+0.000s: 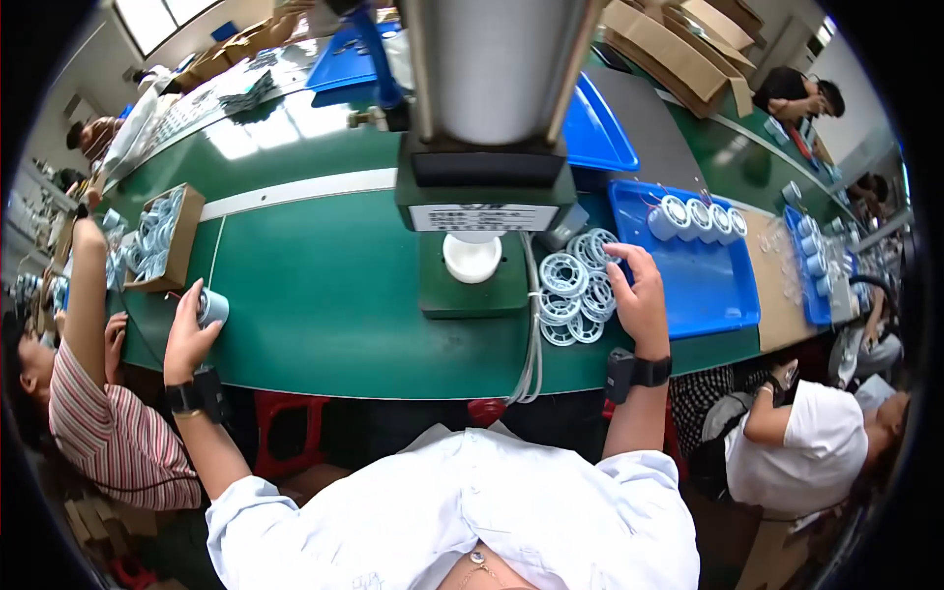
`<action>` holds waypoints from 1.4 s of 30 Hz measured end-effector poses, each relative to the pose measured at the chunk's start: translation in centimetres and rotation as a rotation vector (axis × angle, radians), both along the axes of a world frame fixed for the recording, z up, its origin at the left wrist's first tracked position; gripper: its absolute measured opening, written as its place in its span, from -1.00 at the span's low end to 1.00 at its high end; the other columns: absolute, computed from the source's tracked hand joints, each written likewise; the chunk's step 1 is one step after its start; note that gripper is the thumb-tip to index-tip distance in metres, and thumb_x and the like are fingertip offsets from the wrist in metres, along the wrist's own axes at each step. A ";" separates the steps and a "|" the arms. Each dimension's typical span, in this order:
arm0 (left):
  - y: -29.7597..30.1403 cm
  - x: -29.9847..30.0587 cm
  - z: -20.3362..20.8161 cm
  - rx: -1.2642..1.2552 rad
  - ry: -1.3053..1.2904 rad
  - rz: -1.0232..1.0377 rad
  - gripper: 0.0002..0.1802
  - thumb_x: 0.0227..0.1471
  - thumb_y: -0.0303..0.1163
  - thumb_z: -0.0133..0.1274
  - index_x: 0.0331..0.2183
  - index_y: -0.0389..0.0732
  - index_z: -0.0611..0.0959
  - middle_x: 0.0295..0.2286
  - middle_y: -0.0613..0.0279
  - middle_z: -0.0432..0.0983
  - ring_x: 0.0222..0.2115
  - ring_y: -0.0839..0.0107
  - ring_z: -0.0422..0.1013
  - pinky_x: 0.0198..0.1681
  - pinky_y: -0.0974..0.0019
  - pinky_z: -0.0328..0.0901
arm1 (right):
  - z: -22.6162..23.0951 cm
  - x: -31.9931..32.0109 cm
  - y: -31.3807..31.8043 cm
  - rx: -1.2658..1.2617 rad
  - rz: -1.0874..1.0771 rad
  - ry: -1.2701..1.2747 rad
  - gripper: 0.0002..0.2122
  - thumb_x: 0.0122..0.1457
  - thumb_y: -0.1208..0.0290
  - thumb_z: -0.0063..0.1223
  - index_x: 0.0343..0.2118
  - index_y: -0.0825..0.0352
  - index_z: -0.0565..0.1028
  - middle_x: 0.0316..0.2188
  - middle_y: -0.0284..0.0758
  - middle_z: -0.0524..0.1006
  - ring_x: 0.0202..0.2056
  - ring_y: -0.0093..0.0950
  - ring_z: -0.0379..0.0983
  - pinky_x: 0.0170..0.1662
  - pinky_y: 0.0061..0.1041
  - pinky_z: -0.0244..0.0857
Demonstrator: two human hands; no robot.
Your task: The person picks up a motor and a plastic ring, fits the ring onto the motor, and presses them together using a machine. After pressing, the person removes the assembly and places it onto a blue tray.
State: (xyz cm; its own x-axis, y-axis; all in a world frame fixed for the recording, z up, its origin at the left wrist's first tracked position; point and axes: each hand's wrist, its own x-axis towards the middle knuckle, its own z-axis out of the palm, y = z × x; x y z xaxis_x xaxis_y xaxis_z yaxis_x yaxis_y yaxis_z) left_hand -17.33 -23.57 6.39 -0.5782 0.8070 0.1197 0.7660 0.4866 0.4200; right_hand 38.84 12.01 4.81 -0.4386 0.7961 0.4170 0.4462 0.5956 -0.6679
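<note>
My left hand (187, 334) is closed around a light-blue cylindrical motor housing (211, 308) at the left of the green table. At the right, my right hand (642, 300) reaches over a pile of light-blue plastic rings (563, 276). Its thumb and fingers are apart at the edge of the upper right ring; whether they touch it is hard to tell. Between my hands stands a bench press (485, 187), with a round white piece (471, 258) on its green base (474, 300).
Right of the rings, a blue tray (703, 285) holds several white cylindrical motors (670, 216). A cardboard box (177, 236) of light-blue parts stands at the left. Grey cables (534, 344) hang over the front edge. Co-workers (118, 423) sit on both sides.
</note>
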 end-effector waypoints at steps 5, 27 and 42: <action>6.4 11.3 4.9 -0.134 0.087 -0.015 -0.22 -0.22 -0.41 0.29 0.12 -0.18 0.44 -0.11 0.07 0.46 -0.03 0.14 0.36 0.09 0.11 0.21 | 0.8 0.7 -1.1 0.098 -0.082 -0.116 -0.75 0.09 0.42 0.16 -0.14 0.28 0.54 -0.11 -0.27 0.55 -0.01 -0.27 0.40 0.13 -0.33 0.13; 15.9 31.1 -1.1 0.194 -0.377 -0.717 -0.27 -0.30 -0.14 0.44 -0.06 -0.16 0.54 -0.16 0.20 0.51 -0.17 0.13 0.43 -0.02 0.19 0.22 | 5.6 -6.2 -7.3 -0.049 0.757 -0.220 -0.58 -0.12 0.42 0.39 -0.16 0.22 0.46 -0.04 -0.30 0.52 0.12 -0.27 0.33 0.19 -0.29 0.12; 15.7 31.1 -1.5 0.201 -0.454 -0.717 -0.30 -0.30 -0.31 0.39 -0.02 -0.16 0.56 -0.13 0.20 0.53 -0.14 0.20 0.43 -0.04 0.19 0.20 | 3.8 -6.1 -9.8 -0.034 0.597 -0.208 -0.46 -0.09 0.24 0.40 -0.02 0.21 0.42 0.04 -0.29 0.46 0.12 -0.26 0.29 0.21 -0.27 0.03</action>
